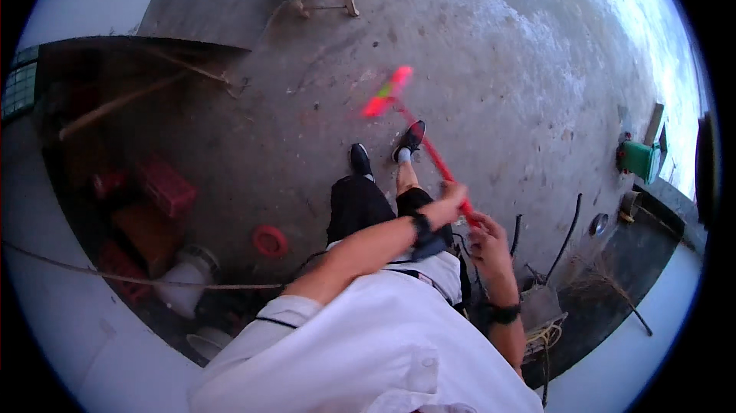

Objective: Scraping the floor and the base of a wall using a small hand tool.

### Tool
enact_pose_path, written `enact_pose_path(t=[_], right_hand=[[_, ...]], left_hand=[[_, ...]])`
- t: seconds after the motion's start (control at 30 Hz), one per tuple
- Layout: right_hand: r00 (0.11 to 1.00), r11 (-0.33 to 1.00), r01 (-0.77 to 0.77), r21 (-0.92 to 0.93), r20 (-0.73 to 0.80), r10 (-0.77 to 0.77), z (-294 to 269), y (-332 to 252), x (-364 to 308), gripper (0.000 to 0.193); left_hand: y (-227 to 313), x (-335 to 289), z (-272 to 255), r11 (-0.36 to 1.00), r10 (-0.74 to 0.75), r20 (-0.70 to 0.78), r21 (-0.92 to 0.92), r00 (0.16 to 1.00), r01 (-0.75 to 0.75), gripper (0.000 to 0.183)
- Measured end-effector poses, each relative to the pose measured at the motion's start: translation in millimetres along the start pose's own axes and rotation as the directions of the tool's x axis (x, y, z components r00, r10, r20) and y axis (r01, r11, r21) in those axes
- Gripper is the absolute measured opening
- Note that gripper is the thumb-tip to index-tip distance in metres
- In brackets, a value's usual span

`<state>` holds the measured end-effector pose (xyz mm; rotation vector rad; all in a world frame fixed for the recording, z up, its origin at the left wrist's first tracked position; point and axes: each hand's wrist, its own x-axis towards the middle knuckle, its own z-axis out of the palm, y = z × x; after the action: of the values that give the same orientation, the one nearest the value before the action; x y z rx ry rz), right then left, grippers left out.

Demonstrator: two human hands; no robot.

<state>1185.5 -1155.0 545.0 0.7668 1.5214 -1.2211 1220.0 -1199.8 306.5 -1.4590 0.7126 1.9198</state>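
Note:
Both of my hands are wrapped around a red pole (434,154) with a bright pink-red crosswise head (387,93), like a broom's. The head has a green patch. It is blurred, so I cannot make out bristles. My left hand (451,200) is closed on the pole farther down toward the head, with a dark band on its wrist. Nearer my body, my right hand (489,240) grips the upper end, also with a dark band on the wrist. The pole slants forward and left, and the head is beyond my shoes, over the concrete floor (491,91).
A wooden bench (330,1) stands ahead. On the left are a red crate (165,185), a red ring-shaped thing (270,240), a white bucket (184,290) and a rope (153,278). To the right are a green bin (638,160), a metal bowl (599,223) and a twig broom (606,279).

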Motion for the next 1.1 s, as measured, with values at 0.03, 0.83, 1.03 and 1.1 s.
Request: enact_pose_path(t=[0.03,0.83,1.03,1.1], right_hand=[[0.997,0.996,0.037,-0.086,-0.067,-0.043,-12,-4,-7,0.03],[0.934,0.998,0.048,-0.03,0.357,-0.035,54,-193,114,0.018],[0.995,0.996,0.078,0.033,0.058,-0.08,44,-232,79,0.015],[0.994,0.993,0.099,0.067,0.033,-0.101,36,-245,69,0.015]], left_hand=[[-4,4,34,0.999,0.027,0.09,-0.047,0.996,-0.023,0.02],[249,14,3,0.957,0.209,-0.191,-0.163,0.959,-0.241,0.011],[295,10,49,0.989,0.024,0.3,0.134,0.954,-0.067,0.028],[340,28,34,0.988,-0.103,0.471,0.153,0.876,0.034,0.029]])
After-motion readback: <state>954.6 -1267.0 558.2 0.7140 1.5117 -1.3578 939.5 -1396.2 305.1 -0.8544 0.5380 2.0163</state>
